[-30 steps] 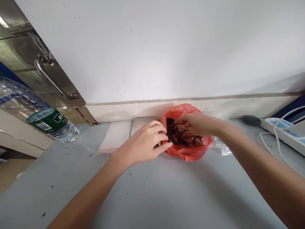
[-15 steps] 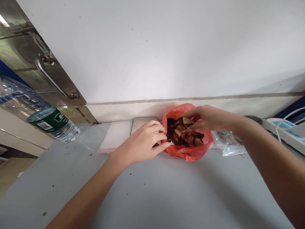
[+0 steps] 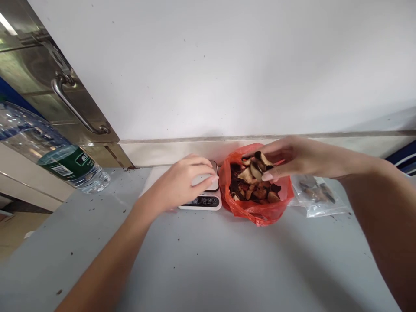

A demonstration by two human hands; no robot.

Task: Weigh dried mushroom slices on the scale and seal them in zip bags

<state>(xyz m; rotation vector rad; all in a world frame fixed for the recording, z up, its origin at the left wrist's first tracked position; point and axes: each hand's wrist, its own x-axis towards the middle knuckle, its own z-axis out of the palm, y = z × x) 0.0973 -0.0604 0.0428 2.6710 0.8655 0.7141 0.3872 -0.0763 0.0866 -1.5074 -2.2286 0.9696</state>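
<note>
A red plastic bag stands with its mouth spread wide, full of dark-rimmed, pale dried slices. My right hand is at the bag's mouth, its thumb and fingers closed on a few dried slices above the heap. Left of the bag is a small white digital scale with a black button panel along its front. My left hand hovers over this scale, fingers apart and slightly bent, with nothing seen in them. It covers much of the scale's top and part of its display.
White zip bags lie beside the scale, partly behind my left hand. A clear bag with a few slices lies to the right. A large water bottle stands at left. Dark crumbs dot the grey table; a wall closes the back.
My left hand has moved left from the red bag's rim, uncovering the scale's buttons. My right hand has risen within the bag's mouth, lifting several slices.
</note>
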